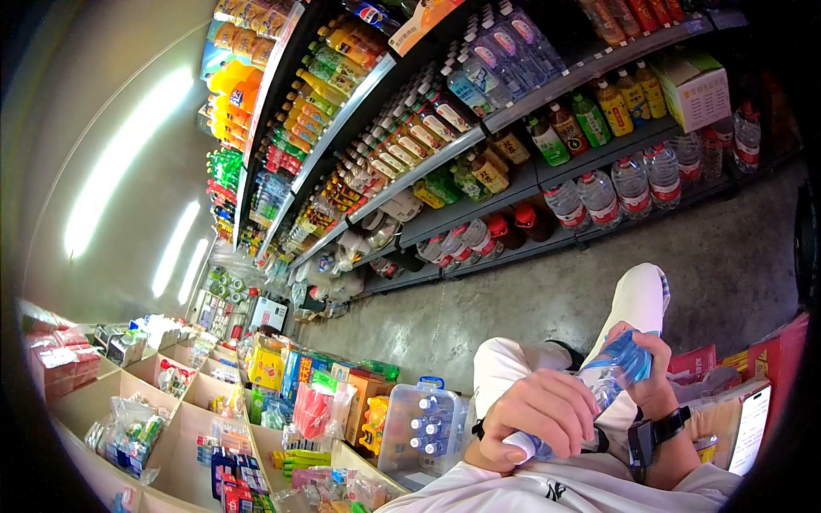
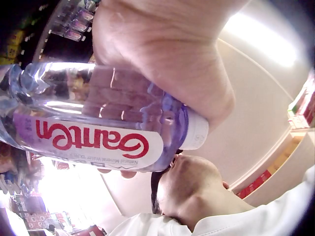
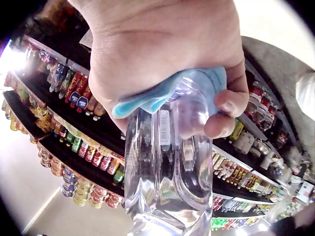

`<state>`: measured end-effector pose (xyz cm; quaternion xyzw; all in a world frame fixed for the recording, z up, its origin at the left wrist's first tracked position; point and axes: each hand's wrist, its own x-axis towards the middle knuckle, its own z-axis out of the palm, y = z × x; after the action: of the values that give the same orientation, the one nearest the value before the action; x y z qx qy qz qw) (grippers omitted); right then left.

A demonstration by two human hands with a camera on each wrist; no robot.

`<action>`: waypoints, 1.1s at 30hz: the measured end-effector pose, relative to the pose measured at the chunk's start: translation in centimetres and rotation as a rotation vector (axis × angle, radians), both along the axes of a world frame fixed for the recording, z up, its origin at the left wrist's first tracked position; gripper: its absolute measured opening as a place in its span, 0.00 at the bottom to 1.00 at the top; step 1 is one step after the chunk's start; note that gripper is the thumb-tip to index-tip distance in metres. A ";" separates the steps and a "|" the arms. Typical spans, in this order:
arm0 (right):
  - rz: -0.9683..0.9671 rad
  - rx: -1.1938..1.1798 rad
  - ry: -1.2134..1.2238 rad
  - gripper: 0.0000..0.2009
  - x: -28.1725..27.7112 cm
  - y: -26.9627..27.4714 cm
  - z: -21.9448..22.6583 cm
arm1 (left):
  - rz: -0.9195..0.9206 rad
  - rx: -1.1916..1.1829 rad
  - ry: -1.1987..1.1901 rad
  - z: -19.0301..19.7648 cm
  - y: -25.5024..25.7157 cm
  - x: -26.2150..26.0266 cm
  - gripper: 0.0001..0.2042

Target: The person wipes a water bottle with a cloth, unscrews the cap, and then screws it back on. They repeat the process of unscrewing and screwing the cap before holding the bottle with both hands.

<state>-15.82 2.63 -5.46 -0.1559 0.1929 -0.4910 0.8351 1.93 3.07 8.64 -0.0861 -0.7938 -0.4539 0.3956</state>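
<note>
A clear Ganten water bottle (image 1: 605, 392) lies tilted across my lap, held in both hands. My left hand (image 1: 540, 417) grips it near the white cap end, its fingers wrapped over the side. In the left wrist view the bottle (image 2: 64, 91) shows a purple-and-white label with red lettering, and the white cap (image 2: 197, 130) sits by the heel of the hand. My right hand (image 1: 657, 369) holds a light blue cloth (image 3: 165, 91) round the base end. The cloth is bunched between palm and bottle, partly hidden under the hand.
Beside my left leg stands a clear plastic bin (image 1: 397, 440) with several white-capped bottles inside. Divided wooden bins (image 1: 184, 440) of small packaged goods fill the left. Long drink shelves (image 1: 513, 201) run opposite, across a grey floor (image 1: 428, 329). A lit phone (image 1: 751, 432) is at my right.
</note>
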 end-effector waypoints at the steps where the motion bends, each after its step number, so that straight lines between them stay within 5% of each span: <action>1: -0.003 -0.013 0.001 0.24 0.0 0.0 0.0 | 0.001 0.000 0.000 0.0 0.0 0.0 0.23; 33: -0.011 -0.016 -0.016 0.23 0.0 -0.1 0.0 | 0.016 0.006 -0.001 -0.1 -0.1 0.0 0.22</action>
<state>-15.82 2.50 -5.43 -0.1578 0.1831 -0.4985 0.8325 1.92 2.94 8.51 -0.0784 -0.7932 -0.4530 0.3993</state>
